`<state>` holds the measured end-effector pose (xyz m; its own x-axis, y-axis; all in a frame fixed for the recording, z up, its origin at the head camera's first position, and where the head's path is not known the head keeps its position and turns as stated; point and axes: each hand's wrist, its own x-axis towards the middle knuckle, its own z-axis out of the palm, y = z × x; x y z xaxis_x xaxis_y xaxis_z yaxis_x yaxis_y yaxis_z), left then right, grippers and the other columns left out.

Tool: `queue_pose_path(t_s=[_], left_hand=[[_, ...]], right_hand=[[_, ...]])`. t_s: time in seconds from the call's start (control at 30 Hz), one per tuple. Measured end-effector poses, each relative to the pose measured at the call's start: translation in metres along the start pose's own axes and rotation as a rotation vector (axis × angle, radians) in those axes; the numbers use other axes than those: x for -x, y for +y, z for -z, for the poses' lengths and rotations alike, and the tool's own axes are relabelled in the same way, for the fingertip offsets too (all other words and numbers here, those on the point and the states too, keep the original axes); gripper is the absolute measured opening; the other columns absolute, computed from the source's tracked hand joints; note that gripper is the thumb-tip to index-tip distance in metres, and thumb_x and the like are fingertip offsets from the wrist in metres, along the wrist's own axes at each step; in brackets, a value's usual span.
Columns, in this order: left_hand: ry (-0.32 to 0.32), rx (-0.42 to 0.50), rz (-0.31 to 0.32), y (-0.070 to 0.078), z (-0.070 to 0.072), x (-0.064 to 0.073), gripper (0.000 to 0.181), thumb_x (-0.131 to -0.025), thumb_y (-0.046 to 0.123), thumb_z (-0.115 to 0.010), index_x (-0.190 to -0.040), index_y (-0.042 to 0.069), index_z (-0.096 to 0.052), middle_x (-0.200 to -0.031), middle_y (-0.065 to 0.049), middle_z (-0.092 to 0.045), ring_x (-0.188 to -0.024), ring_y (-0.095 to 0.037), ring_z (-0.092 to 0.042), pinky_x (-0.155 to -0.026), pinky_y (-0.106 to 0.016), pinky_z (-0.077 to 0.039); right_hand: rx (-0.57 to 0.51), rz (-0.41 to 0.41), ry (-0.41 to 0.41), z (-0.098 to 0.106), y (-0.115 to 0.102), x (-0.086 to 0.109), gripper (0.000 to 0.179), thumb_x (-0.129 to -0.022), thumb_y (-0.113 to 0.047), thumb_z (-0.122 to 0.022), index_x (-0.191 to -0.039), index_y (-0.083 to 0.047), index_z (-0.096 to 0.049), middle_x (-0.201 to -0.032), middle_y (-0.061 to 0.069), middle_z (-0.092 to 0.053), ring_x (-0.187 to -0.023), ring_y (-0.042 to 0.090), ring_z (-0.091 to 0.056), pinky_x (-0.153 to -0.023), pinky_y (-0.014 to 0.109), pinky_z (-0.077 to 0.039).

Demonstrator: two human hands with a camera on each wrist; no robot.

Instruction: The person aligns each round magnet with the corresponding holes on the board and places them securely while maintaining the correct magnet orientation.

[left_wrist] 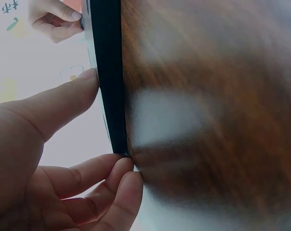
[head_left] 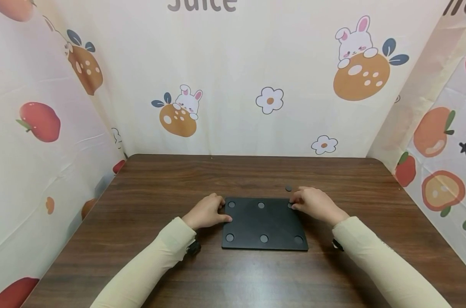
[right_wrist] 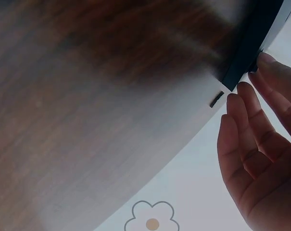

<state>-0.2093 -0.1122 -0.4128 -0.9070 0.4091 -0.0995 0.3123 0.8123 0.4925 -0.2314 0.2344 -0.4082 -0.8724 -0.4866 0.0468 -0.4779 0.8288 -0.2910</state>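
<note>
A flat black board with several round grey spots lies on the table. At its left edge my left hand steadies it, the thumb against the side and the curled fingers at the far left corner, as the left wrist view also shows. Over the far right spot, my right hand pinches a small dark disc between thumb and index finger. Its other fingers extend beside the board's corner. Another small dark disc lies loose on the table just past the board's far right corner, near the right hand.
The brown wooden table has rounded far corners. Behind it and along both sides hang pale curtains printed with fruit, rabbits and flowers. Pale sleeves cover both forearms, and a dark wrist device sits under the left one.
</note>
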Motion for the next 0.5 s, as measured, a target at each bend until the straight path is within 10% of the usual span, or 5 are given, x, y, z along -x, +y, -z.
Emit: queue_pose_path(t_s=[0.33,0.5], left_hand=[[0.003,-0.001,0.001,-0.0008,-0.0007,-0.0004,0.055,-0.082,0.034,-0.080,-0.120,-0.002,-0.063,-0.112,-0.013,-0.061,-0.095,-0.022,-0.060,-0.085,-0.040,-0.052],[0.004,-0.006,0.002,-0.0010,-0.0006,-0.0009,0.055,-0.082,0.035,-0.080,-0.120,-0.002,-0.064,-0.112,-0.013,-0.061,-0.095,-0.021,-0.059,-0.086,-0.040,-0.052]], right_hand=[[-0.012,-0.029,-0.016,0.0011,-0.0020,0.0008,0.009,-0.087,-0.015,-0.074,-0.095,-0.016,-0.076,-0.102,0.003,-0.074,-0.127,0.045,-0.052,-0.099,0.059,-0.045],[-0.012,-0.019,-0.015,0.0021,-0.0017,0.0004,0.009,-0.087,-0.016,-0.074,-0.095,-0.016,-0.076,-0.101,0.003,-0.071,-0.095,0.026,-0.067,-0.080,0.045,-0.053]])
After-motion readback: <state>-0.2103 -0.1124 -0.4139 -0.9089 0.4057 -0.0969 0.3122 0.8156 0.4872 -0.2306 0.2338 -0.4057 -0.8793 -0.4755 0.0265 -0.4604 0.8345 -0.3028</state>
